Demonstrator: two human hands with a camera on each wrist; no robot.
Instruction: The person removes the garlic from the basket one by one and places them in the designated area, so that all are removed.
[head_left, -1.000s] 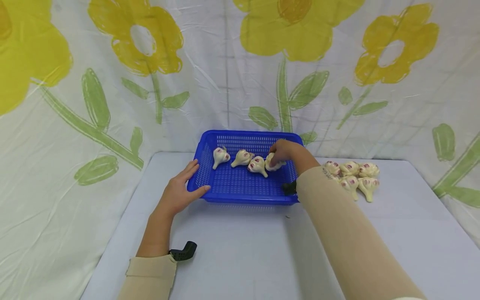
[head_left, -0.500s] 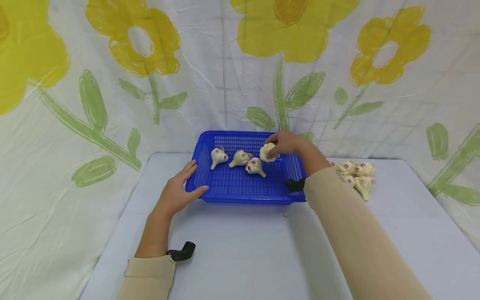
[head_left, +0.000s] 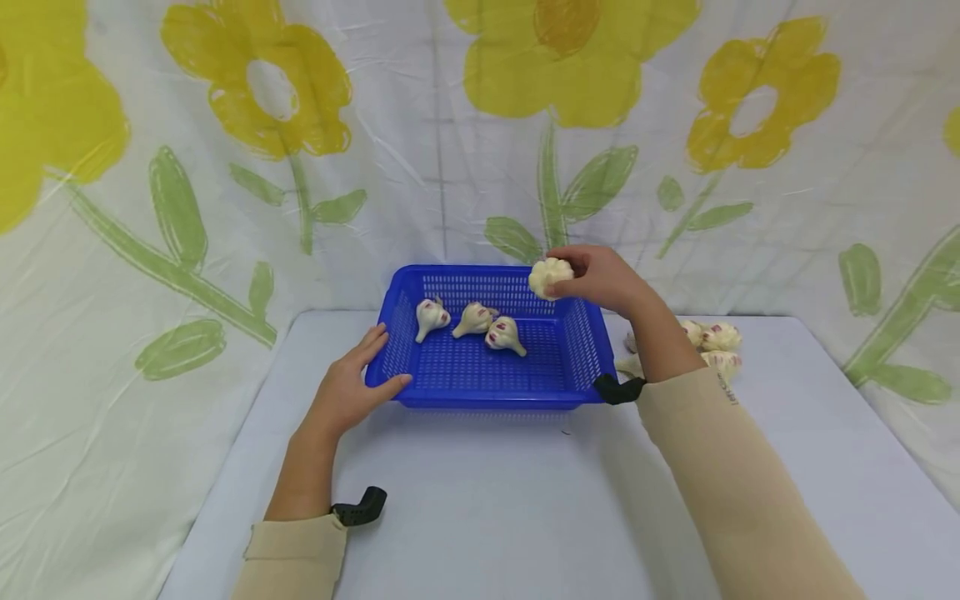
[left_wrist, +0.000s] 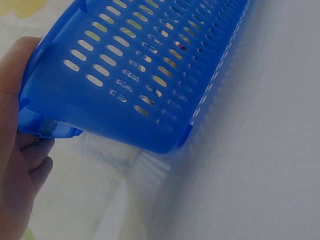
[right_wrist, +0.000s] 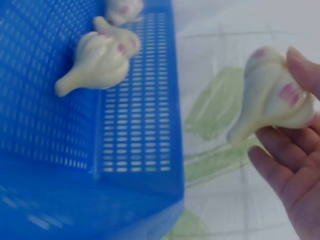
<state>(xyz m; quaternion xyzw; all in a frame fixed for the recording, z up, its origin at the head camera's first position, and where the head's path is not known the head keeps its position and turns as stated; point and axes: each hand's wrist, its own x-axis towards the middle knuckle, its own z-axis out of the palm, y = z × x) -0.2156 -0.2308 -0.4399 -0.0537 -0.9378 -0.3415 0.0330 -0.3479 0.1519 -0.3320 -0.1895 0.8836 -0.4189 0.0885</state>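
Note:
A garlic bulb (head_left: 551, 277) is held between the thumb and fingers of my right hand (head_left: 609, 279), above the back right part of the blue plastic basket (head_left: 491, 395). In the right wrist view, this garlic bulb (right_wrist: 274, 92) has pinkish-purple patches and its stem points down and left. Three more garlic bulbs lie inside the basket: one at the left (head_left: 431, 319), one in the middle (head_left: 474, 319) and one nearer the centre (head_left: 506, 335). My left hand (head_left: 347, 390) grips the basket's front left corner; the left wrist view shows its fingers (left_wrist: 41, 172) at the rim.
Several garlic bulbs (head_left: 722, 337) lie grouped on the white table (head_left: 480, 500) right of the basket, partly hidden by my right forearm. A white cloth (head_left: 405, 125) with yellow flowers hangs right behind the basket. A small dark speck lies in front of the basket.
My right hand has lifted a garlic bulb from the right side of the basket's inside, moving up to above the rim. The left hand stays at the basket's corner.

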